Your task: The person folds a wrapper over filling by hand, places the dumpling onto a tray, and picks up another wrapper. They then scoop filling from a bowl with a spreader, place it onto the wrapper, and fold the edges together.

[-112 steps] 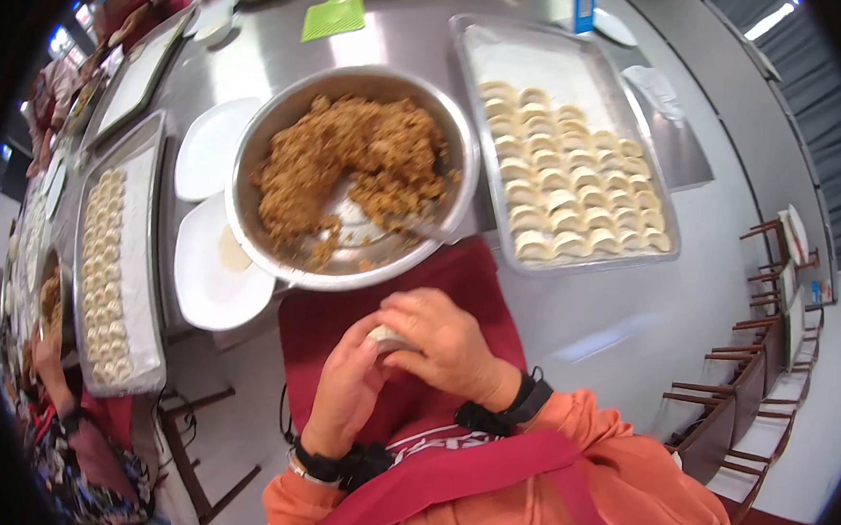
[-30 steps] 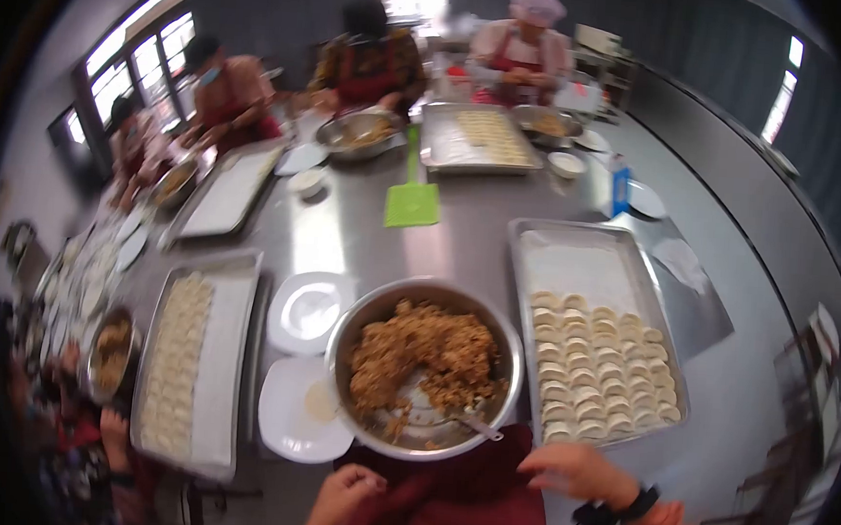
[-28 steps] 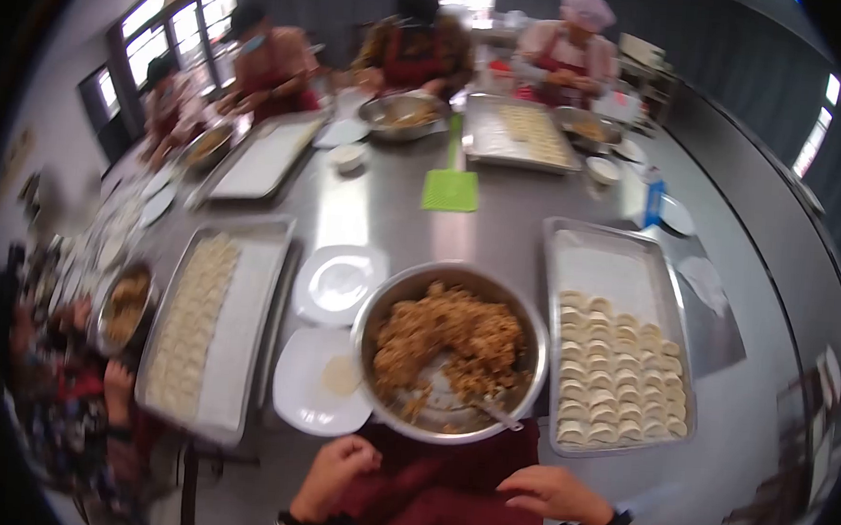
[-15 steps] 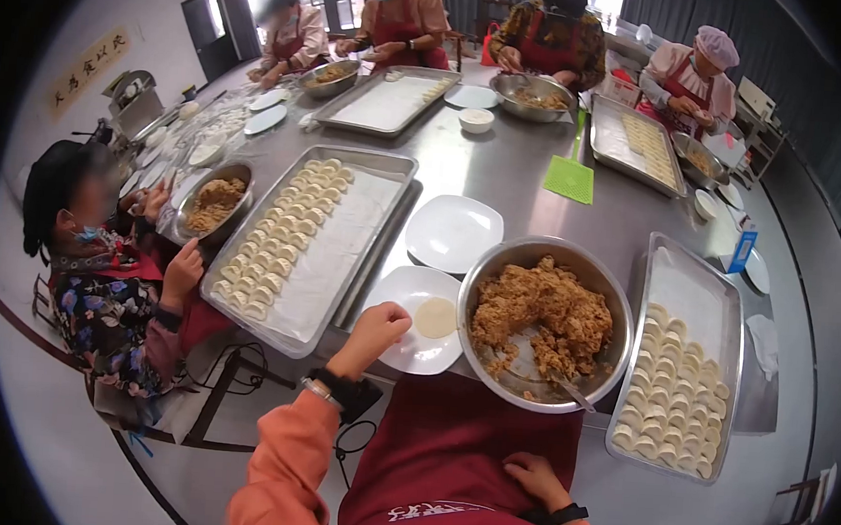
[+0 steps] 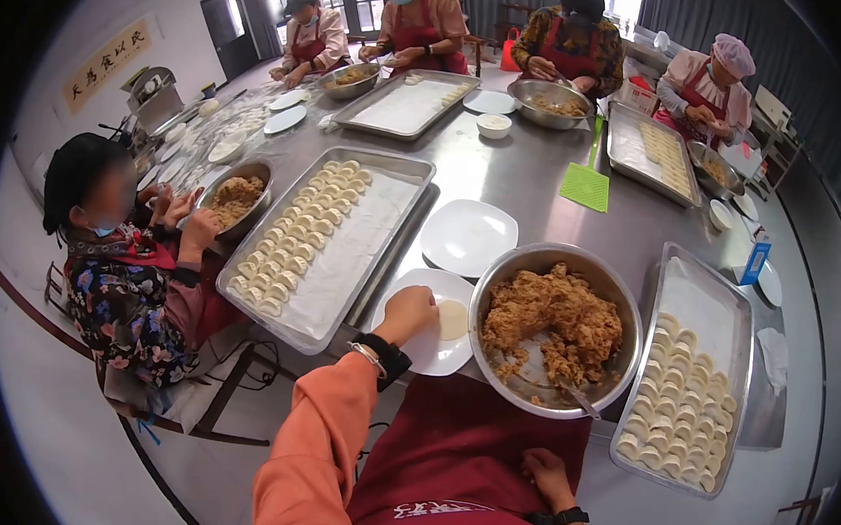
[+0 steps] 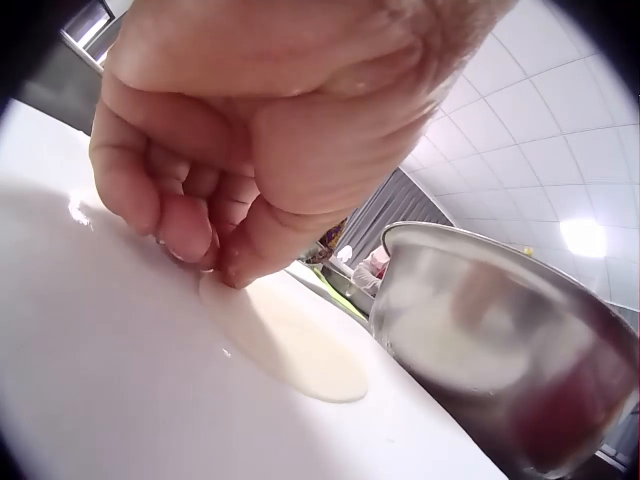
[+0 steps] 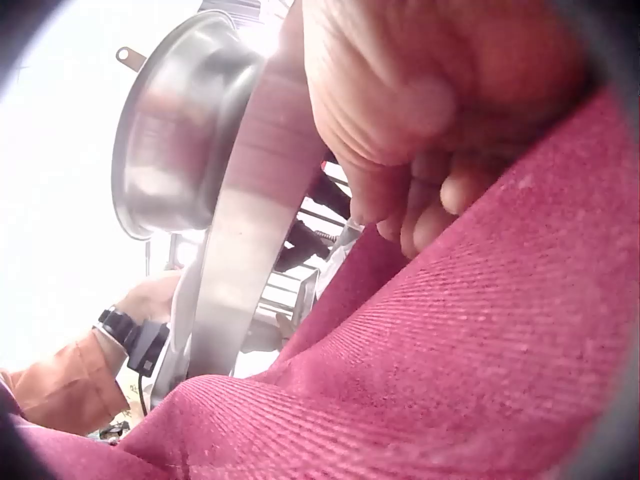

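My left hand (image 5: 412, 312) is over the near white plate (image 5: 398, 291), thumb and fingertips pinching the edge of a round dumpling wrapper (image 6: 290, 345). In the left wrist view, the rest of the wrapper lies flat on the plate. My right hand (image 5: 548, 476) rests against the dark red apron (image 7: 430, 370) with loosely curled fingers and holds nothing. A steel bowl (image 5: 485, 284) of brown minced filling (image 5: 560, 314) stands right of the plate, with a spoon handle (image 5: 581, 399) leaning at its near rim.
Metal trays with rows of dumplings stand left (image 5: 299, 226) and right (image 5: 679, 403). A second white plate (image 5: 468, 237) sits behind the near one. A green swatter (image 5: 584, 186) lies farther back. Several people work round the steel table, one (image 5: 112, 273) close on the left.
Earlier both hands held a dumpling over the apron; they have parted and it is gone from them. The left hand has moved onto the wrapper; the right has dropped to the apron. The view turned left.
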Demonstrator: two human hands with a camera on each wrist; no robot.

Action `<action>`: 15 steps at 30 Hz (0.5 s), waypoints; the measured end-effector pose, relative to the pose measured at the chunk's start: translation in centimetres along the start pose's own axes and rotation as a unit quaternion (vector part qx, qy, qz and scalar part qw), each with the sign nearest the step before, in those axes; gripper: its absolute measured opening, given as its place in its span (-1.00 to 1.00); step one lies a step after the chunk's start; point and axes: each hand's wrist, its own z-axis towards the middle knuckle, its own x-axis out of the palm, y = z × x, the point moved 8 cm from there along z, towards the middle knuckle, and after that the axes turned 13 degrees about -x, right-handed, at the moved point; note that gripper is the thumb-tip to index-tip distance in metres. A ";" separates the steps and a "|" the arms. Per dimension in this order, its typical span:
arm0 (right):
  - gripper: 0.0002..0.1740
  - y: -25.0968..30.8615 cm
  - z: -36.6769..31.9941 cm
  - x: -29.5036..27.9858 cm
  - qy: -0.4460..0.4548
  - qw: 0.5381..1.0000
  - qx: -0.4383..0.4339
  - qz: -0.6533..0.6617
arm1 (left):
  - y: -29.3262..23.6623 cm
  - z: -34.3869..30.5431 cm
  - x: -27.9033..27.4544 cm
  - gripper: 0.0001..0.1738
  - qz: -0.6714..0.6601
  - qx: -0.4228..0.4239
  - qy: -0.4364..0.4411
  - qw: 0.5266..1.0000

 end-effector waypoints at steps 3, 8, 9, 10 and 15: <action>-0.80 0.0 -0.1 -0.1 -0.008 1.000 0.017 0.006 | -0.2 -1.0 -0.7 -0.80 -0.062 0.026 -0.030 0.997; -0.80 1.0 0.2 -0.1 -0.003 0.999 -0.008 -0.030 | -0.4 -2.1 -0.5 -0.61 -0.209 0.035 -0.007 0.977; -0.80 1.3 0.1 0.1 0.002 0.999 -0.009 -0.037 | -0.6 -2.1 -0.3 -0.61 -0.211 0.037 -0.001 0.977; -0.80 0.9 0.0 0.0 -0.003 0.999 -0.005 -0.039 | -0.6 -2.1 0.0 -0.62 -0.177 0.028 0.004 0.984; -0.78 0.8 -0.3 0.2 0.012 0.999 0.007 -0.036 | -0.2 -1.8 0.7 -0.67 -0.178 -0.002 0.037 0.983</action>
